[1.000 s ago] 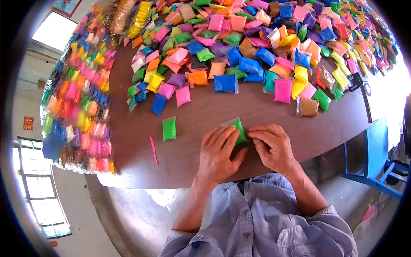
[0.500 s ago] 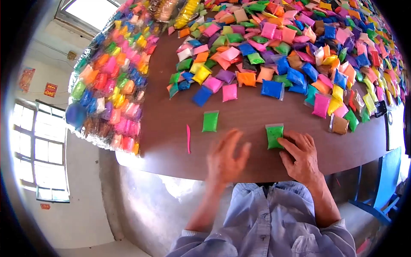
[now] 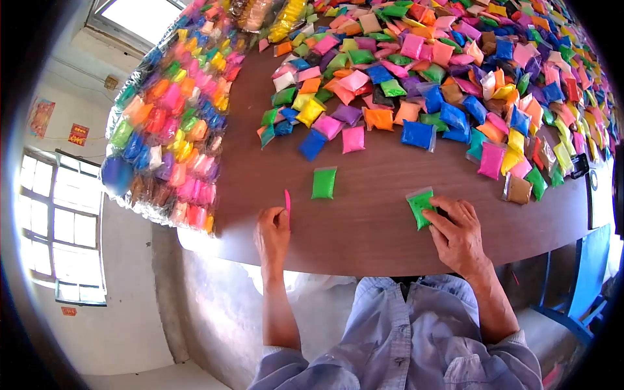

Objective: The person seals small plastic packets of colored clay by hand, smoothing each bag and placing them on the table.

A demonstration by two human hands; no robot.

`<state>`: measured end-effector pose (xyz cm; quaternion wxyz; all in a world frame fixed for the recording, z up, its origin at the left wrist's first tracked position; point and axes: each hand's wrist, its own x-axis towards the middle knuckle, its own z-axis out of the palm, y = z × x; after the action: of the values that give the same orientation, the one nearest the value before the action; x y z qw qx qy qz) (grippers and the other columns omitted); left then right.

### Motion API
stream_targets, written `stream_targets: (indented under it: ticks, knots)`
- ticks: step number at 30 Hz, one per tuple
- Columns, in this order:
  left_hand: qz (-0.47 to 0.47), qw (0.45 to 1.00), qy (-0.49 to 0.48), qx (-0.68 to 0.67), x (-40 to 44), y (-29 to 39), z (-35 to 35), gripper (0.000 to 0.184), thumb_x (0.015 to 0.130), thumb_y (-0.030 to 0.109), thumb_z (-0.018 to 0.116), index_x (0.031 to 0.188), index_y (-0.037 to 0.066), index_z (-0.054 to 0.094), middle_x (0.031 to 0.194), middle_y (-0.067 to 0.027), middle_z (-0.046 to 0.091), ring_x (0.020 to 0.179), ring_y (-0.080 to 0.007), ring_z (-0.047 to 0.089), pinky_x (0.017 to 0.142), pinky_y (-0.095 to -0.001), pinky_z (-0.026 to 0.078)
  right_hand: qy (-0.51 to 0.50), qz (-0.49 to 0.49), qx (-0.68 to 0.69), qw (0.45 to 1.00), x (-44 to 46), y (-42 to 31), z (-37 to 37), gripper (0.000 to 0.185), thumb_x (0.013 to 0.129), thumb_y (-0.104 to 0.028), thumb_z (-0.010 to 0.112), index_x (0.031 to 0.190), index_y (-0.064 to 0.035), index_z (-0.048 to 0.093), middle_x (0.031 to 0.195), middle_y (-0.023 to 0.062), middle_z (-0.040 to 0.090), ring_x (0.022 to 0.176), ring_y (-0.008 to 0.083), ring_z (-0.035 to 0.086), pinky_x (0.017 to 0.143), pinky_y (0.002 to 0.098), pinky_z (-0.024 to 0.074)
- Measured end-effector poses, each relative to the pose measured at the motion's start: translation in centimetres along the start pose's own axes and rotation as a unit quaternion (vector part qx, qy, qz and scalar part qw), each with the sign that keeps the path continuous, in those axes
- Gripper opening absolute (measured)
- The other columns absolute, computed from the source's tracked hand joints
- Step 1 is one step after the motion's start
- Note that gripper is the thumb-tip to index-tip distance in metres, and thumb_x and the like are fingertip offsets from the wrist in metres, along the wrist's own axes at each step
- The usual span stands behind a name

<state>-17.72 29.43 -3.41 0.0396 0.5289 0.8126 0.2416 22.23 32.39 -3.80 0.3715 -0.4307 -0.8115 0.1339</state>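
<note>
Near the table's front edge on the left, my left hand (image 3: 272,235) has its fingers closed on a thin pink stick (image 3: 287,201), whose upper end sticks out above the fingertips. My right hand (image 3: 459,232) pinches the right edge of a green packet (image 3: 420,207) with clear plastic at its top; the packet lies slightly tilted. Between the hands and farther back, another green packet (image 3: 324,182) lies flat on the brown table (image 3: 364,227), touched by neither hand.
A large heap of colourful packets (image 3: 416,84) covers the back and right of the table. Clear bags of packets (image 3: 169,130) line the left side. A black object (image 3: 578,166) lies at the right edge, and a blue chair (image 3: 587,273) stands beyond it.
My left hand has left the green packet, moved left and closed on the pink stick. My right hand still holds that packet, now more tilted. The camera view has also shifted.
</note>
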Motion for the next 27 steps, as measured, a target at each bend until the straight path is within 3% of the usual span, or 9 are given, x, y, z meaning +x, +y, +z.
stream_targets:
  ticks: [12,15,18,21,22,23,25,27]
  knots:
    - [0.05,0.998,0.021,-0.008,-0.7,0.8,0.0,0.011,0.087,0.012,0.075,0.088,0.002,0.07,0.082,-0.0127,0.066,0.073,-0.0238,0.064,0.068,-0.0377,0.051,0.019,0.004,0.024,1.0,-0.1,-0.1,-0.1,0.032,0.074,0.004,0.074,0.105,-0.004,0.073,0.117,0.0117,0.066,0.099,0.0312,0.066,0.089,0.0431,0.0504]
    - [0.011,0.999,-0.029,-0.016,-1.3,0.4,-0.1,0.008,0.092,0.012,0.07,0.092,0.005,0.065,0.089,-0.0118,0.065,0.079,-0.0303,0.064,0.072,-0.0432,0.05,0.022,0.0,0.015,1.0,-0.2,0.0,-0.3,0.032,0.074,0.003,0.075,0.105,-0.0042,0.073,0.117,0.011,0.067,0.1,0.0305,0.066,0.089,0.043,0.0508]
    - [0.048,0.997,0.027,0.06,-2.3,0.7,0.1,0.007,0.094,0.009,0.065,0.096,0.006,0.06,0.09,-0.0159,0.065,0.084,-0.0377,0.063,0.073,-0.0479,0.049,0.021,-0.014,0.018,1.0,-0.4,0.2,-0.2,0.032,0.074,0.002,0.076,0.105,-0.0053,0.072,0.117,0.0099,0.067,0.1,0.0286,0.067,0.09,0.0429,0.0511]
    - [0.05,0.998,0.036,0.007,-2.9,1.0,-0.1,0.005,0.095,0.008,0.064,0.095,0.006,0.059,0.086,-0.016,0.064,0.078,-0.0372,0.062,0.07,-0.0482,0.048,0.023,-0.017,0.025,0.999,-1.1,0.1,-0.2,0.031,0.075,0.001,0.076,0.105,-0.0057,0.072,0.117,0.0094,0.067,0.1,0.0283,0.067,0.091,0.0425,0.0513]
    - [0.028,0.999,0.024,-0.022,-3.2,1.4,-0.2,0.005,0.097,0.01,0.064,0.097,0.006,0.06,0.081,-0.0133,0.064,0.07,-0.0306,0.063,0.065,-0.0433,0.05,0.024,-0.007,0.025,0.999,-1.2,-0.2,-0.3,0.031,0.075,0.001,0.076,0.105,-0.0061,0.072,0.118,0.009,0.068,0.101,0.0278,0.067,0.093,0.0424,0.0515]
    - [0.028,0.999,0.019,-0.024,-3.7,2.8,-0.2,0.005,0.097,0.01,0.064,0.097,0.006,0.06,0.081,-0.0133,0.064,0.07,-0.0306,0.063,0.065,-0.0433,0.05,0.021,-0.003,0.022,1.0,-1.4,-0.2,-0.4,0.031,0.075,0.001,0.076,0.105,-0.0061,0.072,0.118,0.009,0.068,0.101,0.0278,0.067,0.093,0.0424,0.0515]
    - [0.018,0.969,-0.045,-0.242,-5.7,7.3,0.3,0.006,0.098,0.012,0.065,0.099,0.006,0.063,0.078,-0.0101,0.065,0.065,-0.0216,0.064,0.061,-0.0366,0.051,0.021,-0.012,0.024,0.999,-1.6,-0.3,-0.3,0.032,0.075,0.001,0.077,0.106,-0.0065,0.073,0.117,0.0088,0.068,0.102,0.0279,0.067,0.094,0.0425,0.0515]
    - [0.101,0.967,-0.125,-0.195,-7.2,12.3,0.8,0.008,0.097,0.012,0.069,0.102,0.007,0.066,0.081,-0.0082,0.068,0.069,-0.0151,0.066,0.061,-0.0319,0.052,0.015,-0.014,0.025,0.999,-1.4,-0.4,-0.4,0.033,0.074,0.001,0.077,0.106,-0.0067,0.073,0.117,0.0086,0.068,0.103,0.0279,0.067,0.094,0.0425,0.0514]
